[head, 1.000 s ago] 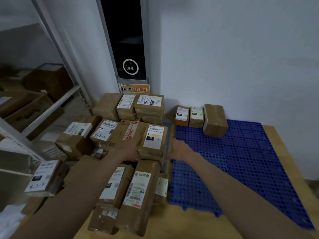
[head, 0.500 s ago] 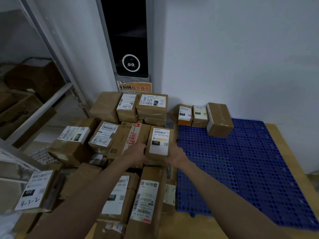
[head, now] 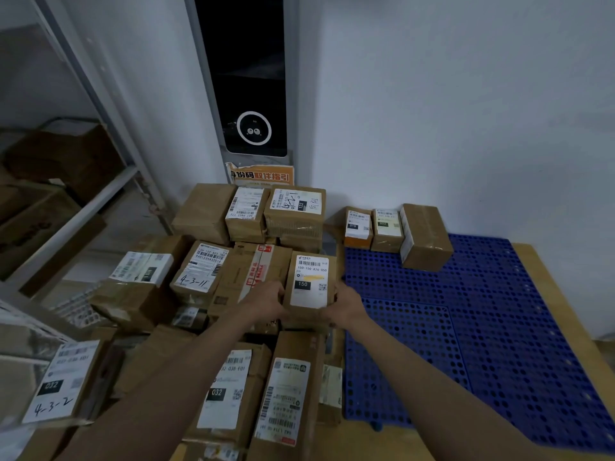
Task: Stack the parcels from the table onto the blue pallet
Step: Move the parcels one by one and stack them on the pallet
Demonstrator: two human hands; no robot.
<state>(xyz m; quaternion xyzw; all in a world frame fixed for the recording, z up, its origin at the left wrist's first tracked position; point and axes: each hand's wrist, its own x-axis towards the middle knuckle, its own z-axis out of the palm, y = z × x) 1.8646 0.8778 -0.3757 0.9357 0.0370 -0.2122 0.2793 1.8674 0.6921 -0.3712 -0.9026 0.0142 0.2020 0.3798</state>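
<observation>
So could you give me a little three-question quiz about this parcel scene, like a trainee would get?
1. True or false: both hands grip the parcel labelled 150.
2. How many parcels already stand on the blue pallet?
3. The handwritten 4-3-11 parcel lies on which side of the held parcel: A its left, B its right?

Key: 1 true, the left hand and right hand hold its sides. 2 three, along the far edge. 3 A.

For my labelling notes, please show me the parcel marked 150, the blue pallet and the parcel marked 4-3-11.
parcel marked 150 (head: 308, 281), head view, on its white label.
blue pallet (head: 492, 327), head view, on bare grid.
parcel marked 4-3-11 (head: 199, 272), head view, on its label.
</observation>
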